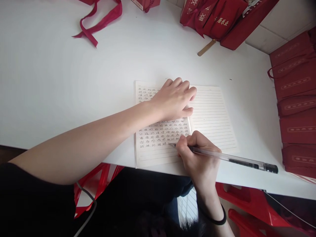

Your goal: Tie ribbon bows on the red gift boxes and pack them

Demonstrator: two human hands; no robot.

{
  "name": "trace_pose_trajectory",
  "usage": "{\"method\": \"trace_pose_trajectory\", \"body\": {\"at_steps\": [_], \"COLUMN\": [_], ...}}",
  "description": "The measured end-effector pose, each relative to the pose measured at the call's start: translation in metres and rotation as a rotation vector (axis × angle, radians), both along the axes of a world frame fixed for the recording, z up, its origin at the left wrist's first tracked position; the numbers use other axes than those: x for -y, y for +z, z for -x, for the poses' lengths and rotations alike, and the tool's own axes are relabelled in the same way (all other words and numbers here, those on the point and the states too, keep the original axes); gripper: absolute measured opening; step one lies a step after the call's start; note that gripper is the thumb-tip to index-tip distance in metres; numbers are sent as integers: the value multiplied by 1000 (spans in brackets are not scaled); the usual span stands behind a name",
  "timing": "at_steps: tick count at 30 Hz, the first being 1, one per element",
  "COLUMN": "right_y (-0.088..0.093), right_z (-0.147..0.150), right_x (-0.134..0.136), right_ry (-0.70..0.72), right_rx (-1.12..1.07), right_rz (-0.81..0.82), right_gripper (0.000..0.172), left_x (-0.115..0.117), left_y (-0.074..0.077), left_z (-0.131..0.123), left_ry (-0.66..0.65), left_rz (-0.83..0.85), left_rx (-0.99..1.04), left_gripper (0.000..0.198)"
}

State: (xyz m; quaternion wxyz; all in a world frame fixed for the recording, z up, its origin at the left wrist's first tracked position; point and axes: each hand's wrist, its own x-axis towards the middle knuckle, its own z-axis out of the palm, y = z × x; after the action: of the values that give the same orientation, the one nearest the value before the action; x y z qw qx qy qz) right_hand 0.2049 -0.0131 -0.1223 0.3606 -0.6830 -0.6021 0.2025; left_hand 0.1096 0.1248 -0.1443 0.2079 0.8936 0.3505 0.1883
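An open notebook (209, 108) lies near the table's front edge, its left page covered in rows of handwritten numbers and its right page ruled and unwritten. Across the upper part of the left page and the fold rests my left hand (176, 98), palm down, fingers bent but a little apart, thumb out to the side; it hides some of the rows. My right hand (201, 158) is closed around a clear gel pen (229, 160) with a black end. The pen's tip touches the lowest row of writing, just after 309.
Red gift boxes (217, 19) with ribbons stand at the back right, and more red boxes (298, 108) line the right side. A dark pink ribbon (98, 26) trails over the white table (61, 75) at the back left. Red stools (249, 199) show below the edge.
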Motion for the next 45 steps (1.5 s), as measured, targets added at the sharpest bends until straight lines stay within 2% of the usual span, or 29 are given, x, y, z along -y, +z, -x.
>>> {"method": "trace_pose_trajectory", "body": {"at_steps": [21, 24, 28, 30, 34, 36, 38, 40, 42, 45], "right_y": [0, -2, -7, -8, -6, -7, -13, -23, -31, -34], "right_z": [-1, -1, -6, -14, -46, -64, -77, -84, -86, -84], "right_x": [0, 6, 11, 7, -11, -22, -31, -40, -46, -50], "right_ry": [-62, -116, -192, -178, -143, -55, 84, 89, -13, -165], "right_rx": [-27, -150, -364, -311, 124, 322, 413, 410, 320, 147], "right_rz": [19, -21, -176, -194, -288, -346, -380, -384, -295, -160], "right_gripper": [34, 35, 29, 20, 17, 18, 30, 37, 41, 46], "left_x": [0, 0, -1, -1, 2, 5, 7, 6, 2, -7], "left_y": [1, -1, -1, 1, 6, 8, 9, 12, 18, 26], "left_z": [0, 0, 2, 3, 6, 7, 11, 16, 24, 39], "left_ry": [7, 3, -7, -12, -27, -13, 24, 26, 84, 260], "left_rz": [-10, -29, -71, -77, -72, -74, -85, -90, -145, -231], "left_rx": [-41, -40, -49, -66, -103, -116, -93, -23, -29, -52], "left_gripper": [24, 24, 25, 26, 32, 39, 42, 46, 46, 45]}}
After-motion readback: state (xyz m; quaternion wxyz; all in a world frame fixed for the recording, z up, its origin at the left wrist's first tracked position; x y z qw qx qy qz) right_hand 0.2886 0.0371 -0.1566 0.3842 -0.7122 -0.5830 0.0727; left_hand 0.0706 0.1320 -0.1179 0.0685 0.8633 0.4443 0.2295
